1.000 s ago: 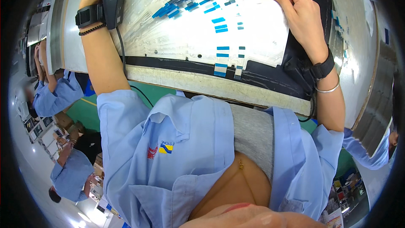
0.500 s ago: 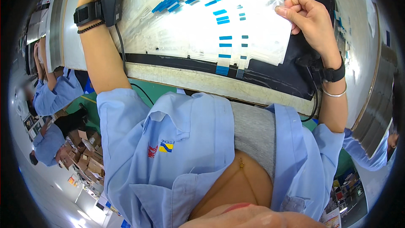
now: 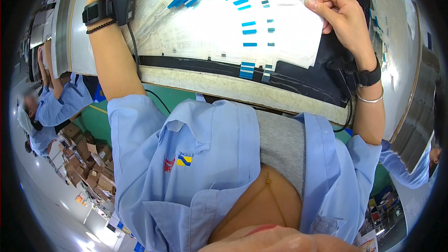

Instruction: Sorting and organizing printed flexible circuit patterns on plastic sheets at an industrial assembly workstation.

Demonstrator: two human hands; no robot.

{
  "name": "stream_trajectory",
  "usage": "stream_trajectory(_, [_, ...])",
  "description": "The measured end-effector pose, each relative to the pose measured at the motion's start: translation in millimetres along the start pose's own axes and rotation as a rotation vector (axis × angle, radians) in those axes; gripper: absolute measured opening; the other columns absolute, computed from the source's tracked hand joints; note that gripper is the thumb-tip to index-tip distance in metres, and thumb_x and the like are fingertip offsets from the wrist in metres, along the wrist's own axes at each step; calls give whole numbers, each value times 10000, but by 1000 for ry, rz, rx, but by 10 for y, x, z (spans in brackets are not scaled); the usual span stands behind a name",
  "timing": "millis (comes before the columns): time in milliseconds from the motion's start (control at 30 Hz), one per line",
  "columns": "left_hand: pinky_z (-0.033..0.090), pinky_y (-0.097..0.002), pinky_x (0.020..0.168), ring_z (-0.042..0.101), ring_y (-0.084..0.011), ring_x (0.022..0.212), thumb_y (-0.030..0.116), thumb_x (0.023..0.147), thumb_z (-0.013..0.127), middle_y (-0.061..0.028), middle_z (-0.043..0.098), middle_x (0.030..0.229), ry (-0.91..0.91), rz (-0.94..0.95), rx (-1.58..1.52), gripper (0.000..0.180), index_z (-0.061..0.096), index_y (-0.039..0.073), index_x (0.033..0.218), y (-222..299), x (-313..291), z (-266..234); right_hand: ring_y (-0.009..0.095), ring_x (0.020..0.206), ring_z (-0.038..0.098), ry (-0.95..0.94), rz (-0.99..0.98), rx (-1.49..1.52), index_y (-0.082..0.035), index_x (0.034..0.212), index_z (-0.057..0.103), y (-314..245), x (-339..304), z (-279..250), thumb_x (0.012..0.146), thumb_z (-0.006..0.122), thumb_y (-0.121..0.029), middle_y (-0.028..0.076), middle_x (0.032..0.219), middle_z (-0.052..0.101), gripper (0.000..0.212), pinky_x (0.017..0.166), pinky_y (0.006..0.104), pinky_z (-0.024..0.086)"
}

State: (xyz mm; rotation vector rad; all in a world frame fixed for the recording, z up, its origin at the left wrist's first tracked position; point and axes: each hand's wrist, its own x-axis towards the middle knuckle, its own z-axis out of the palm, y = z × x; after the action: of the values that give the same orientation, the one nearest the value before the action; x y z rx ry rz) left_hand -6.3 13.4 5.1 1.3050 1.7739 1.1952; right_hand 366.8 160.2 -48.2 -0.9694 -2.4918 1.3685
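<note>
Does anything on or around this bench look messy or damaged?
Nothing looks spilled. The clear sheets lie unevenly fanned, their blue tabs staggered, though the right hand pinches an edge, so that may be normal handling. Pale scuffs mark the black mat, suggesting wear. Background cardboard boxes at left look jumbled, tilted every way.

I'm getting milky, see-through white on the sheets (image 3: 294, 28), with bands of bright blue and darker slate-blue tabs (image 3: 249, 31), plus a plain black mat (image 3: 332, 49). The shirt (image 3: 228, 135) reads light blue, undershirt (image 3: 280, 135) heathery grey, bangle (image 3: 372, 101) silver, and the floor (image 3: 95, 123) is green with a yellow line (image 3: 99, 109).
</note>
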Motion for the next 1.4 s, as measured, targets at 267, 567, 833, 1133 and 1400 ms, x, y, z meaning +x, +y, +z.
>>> stream_trajectory(267, [495,-269,820,601,-136,914,-4,685,740,-89,613,1057,-10,-15,-62,575,488,-79,1196,-52,-1,-44,17,538,510,22,-132,125,-21,938,642,11,-44,-5,838,679,-231,-25,644,547,236,496,129,410])
stream_trajectory(567, [493,-258,801,602,-128,888,2,690,735,-84,613,1048,17,-16,7,565,489,-91,1190,-49,-17,-73,32,616,575,17,-65,203,-13,952,632,-62,-56,61,828,683,-187,-1,731,611,220,546,140,452])
stream_trajectory(833, [499,-258,792,607,-125,869,7,683,739,-86,619,1037,67,-19,78,551,505,-89,1172,-49,11,-73,18,566,510,-15,15,-32,-23,977,629,68,22,-26,789,717,-151,-31,679,555,244,541,143,430])
stream_trajectory(1133, [495,-272,812,601,-145,911,13,692,740,-92,617,1045,51,-2,100,552,499,-89,1178,-43,17,-88,11,579,509,-53,14,-3,-31,946,622,68,8,-33,794,710,-147,-43,669,540,211,565,136,422])
stream_trajectory(1400, [487,-266,815,599,-136,903,18,697,737,-87,618,1044,58,-26,63,532,510,-83,1167,-75,-28,-30,26,554,516,-10,-134,229,-38,811,631,35,-76,-10,825,694,-259,-37,602,520,230,509,144,417])
